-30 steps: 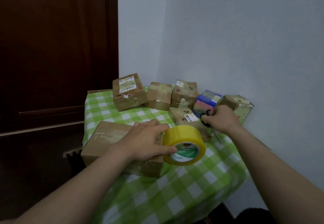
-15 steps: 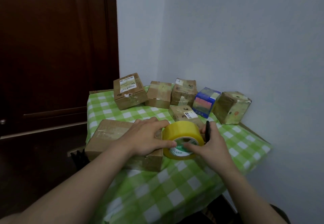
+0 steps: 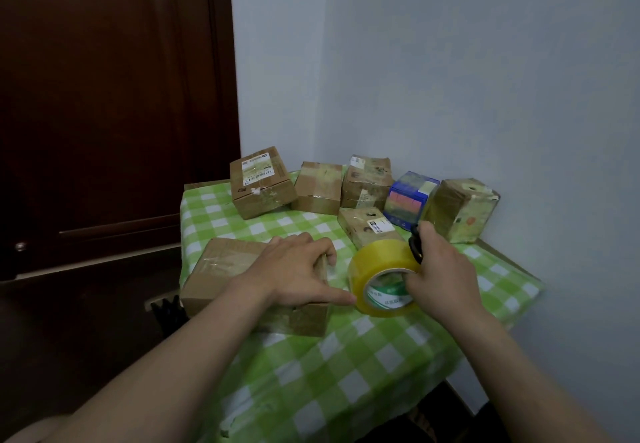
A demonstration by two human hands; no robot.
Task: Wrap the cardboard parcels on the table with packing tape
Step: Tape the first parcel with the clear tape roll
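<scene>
The near parcel [image 3: 221, 269] is laid flat at the left front of the table [image 3: 346, 373], its long side running left to right. It is pressed down by the left hand [image 3: 298, 269], whose fingers are spread loosely over its right end, with the thumb stretched toward the roll of tape [image 3: 377, 259]. The roll is stood on edge just beside that right end and is grasped by the right hand [image 3: 440, 276], fingers hooked into its core. Black scissors [image 3: 415, 248] are held in the same hand. Whether a strip is already drawn between roll and parcel cannot be told. It is judged that the roll must be pulled along the parcel's long side, and the right hand is nearer to it. Further parcels [image 3: 263, 183] are ranged at the back.
</scene>
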